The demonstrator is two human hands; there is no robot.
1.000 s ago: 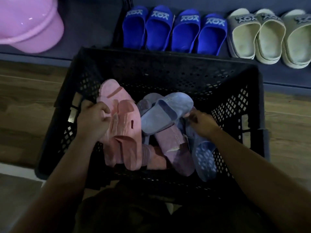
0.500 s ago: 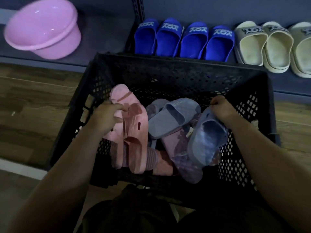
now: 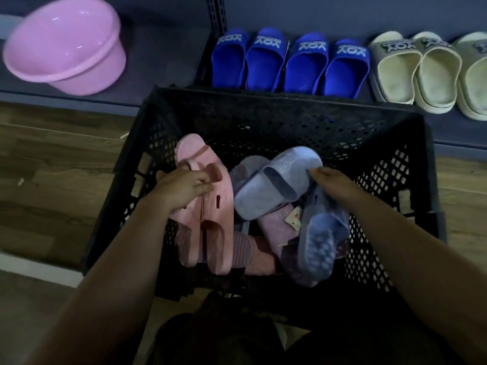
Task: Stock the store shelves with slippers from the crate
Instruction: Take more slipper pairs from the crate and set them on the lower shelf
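— Slippers where?
— In the crate: left hand grips the pink pair, lying 12-to-6; right hand curls round the pale blue slippers, tilted toward 1.
— And the shelf?
— 12 o'clock, past the far wall. Both hands equally near, I'd judge.

A pink plastic basin lies tilted at upper left, beyond wood-plank floor.

Glossy plastic basin, perforated plastic crate
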